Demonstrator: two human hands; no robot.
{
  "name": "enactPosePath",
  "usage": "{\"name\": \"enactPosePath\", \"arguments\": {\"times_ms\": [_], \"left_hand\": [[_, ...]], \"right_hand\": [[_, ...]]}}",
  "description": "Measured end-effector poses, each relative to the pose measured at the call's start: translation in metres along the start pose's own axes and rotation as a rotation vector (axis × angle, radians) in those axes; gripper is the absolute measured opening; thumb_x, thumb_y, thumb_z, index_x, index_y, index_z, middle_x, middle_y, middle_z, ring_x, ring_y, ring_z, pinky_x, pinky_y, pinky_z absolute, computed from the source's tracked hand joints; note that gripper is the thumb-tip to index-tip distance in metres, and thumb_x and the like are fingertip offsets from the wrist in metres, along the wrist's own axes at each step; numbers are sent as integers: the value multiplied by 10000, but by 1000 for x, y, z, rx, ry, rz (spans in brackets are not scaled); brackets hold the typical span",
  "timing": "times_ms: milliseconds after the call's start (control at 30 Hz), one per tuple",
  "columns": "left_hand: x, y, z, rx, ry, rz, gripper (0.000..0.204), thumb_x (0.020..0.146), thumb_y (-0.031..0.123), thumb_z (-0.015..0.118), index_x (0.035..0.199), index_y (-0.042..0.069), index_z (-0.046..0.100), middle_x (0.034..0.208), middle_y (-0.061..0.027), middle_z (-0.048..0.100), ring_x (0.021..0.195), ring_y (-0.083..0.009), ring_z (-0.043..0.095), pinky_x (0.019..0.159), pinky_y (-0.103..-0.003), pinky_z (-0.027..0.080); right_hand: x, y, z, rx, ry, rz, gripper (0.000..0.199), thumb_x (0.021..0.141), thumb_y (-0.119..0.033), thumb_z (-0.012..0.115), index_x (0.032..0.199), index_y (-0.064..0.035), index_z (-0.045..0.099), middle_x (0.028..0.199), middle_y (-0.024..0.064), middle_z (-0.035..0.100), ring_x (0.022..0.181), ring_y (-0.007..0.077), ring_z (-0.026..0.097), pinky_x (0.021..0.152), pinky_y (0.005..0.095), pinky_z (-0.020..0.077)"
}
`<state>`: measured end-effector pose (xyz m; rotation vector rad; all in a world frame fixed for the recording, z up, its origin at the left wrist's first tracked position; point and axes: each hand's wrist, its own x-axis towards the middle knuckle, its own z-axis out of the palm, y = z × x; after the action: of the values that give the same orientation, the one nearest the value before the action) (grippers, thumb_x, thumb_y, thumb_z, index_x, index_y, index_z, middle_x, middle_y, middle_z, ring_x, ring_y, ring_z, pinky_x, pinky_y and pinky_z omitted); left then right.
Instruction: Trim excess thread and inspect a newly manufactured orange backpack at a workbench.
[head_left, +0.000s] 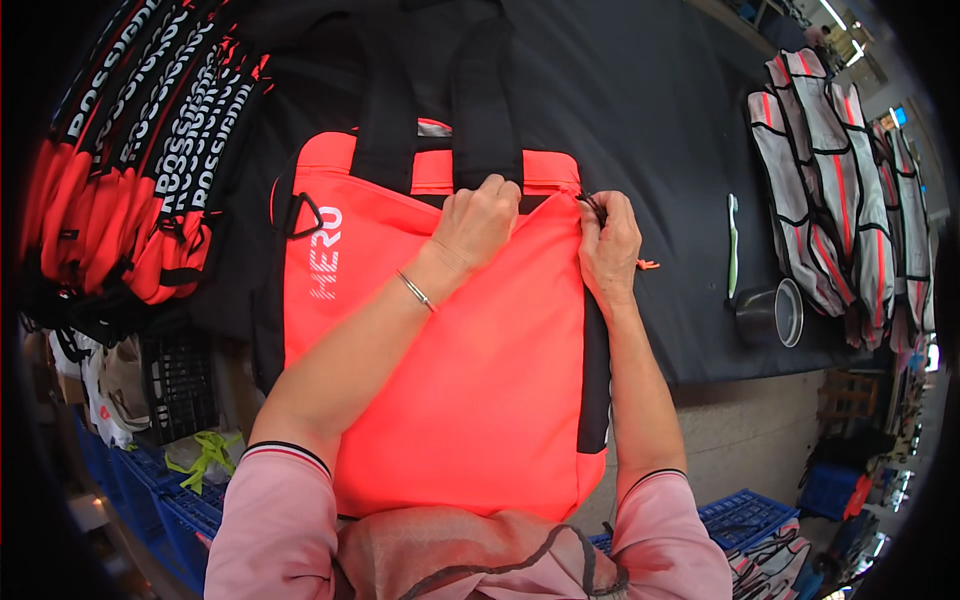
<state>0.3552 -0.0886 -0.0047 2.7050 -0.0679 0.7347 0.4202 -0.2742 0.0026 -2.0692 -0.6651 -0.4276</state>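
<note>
Below, a neon-orange bag [440, 390] lies flat on the black cloth-covered surface [640, 110], with its lower part hanging over the near edge toward the person. The left hand [478, 222] presses closed on the top edge of the bag, just under the two black handles [440, 100]. The right hand [608, 250] pinches the black zipper pull [592, 206] at the upper right corner of the bag, its grip closed on the pull. At the left, a stack of orange and black bags [130, 170] lies on the surface. At the right, a metal cup [770, 314], a green and white tool [733, 245] and grey vests [840, 190] rest on it. Blue crates [745, 515] stand on the floor beside the surface.
</note>
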Motion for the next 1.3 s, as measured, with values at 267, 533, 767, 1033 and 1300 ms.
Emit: {"name": "enactPosePath", "arguments": {"times_ms": [267, 533, 767, 1033, 1300], "left_hand": [[-5, -13, -5, -243, 300, -325, 105, 875, 38, 636, 914, 25, 540, 721, -93, 592, 599, -214, 619, 542, -334, 489], [-7, -3, -9, -229, 254, 41, 85, 850, 71, 699, 931, 45, 701, 778, -76, 605, 607, -236, 636, 552, -334, 546], [6, -3, -1, 61, 69, 77, 72, 843, 78, 687, 892, 39, 653, 798, -85, 581, 622, -272, 636, 531, -357, 524], [4, -10, 1, -119, 69, -84, 131, 860, 53, 589, 939, 15, 491, 890, -164, 556, 692, -320, 654, 593, -421, 535], [-11, 1, -16, -503, 298, -337, 125, 849, -19, 643, 943, 3, 564, 820, -78, 572, 529, -119, 537, 533, -273, 457]], "right_hand": [[-1, 5, 1, 32, 1, 1, 97, 893, 4, 629, 935, 20, 543, 887, 160, 573, 767, 327, 588, 679, 396, 481], [0, 0, -1, 44, -2, 21, 86, 895, 13, 620, 937, 18, 545, 874, 148, 565, 745, 300, 587, 654, 376, 482], [0, 1, 1, 46, 14, -5, 88, 882, 31, 612, 939, 19, 546, 882, 153, 566, 748, 315, 585, 663, 385, 482], [0, 4, 0, 52, -15, 9, 101, 866, 41, 607, 943, 14, 547, 887, 155, 569, 765, 335, 587, 664, 407, 477], [1, 6, -1, 55, 18, 2, 84, 912, -12, 637, 916, 7, 556, 831, 104, 566, 661, 202, 560, 625, 313, 463]]}}
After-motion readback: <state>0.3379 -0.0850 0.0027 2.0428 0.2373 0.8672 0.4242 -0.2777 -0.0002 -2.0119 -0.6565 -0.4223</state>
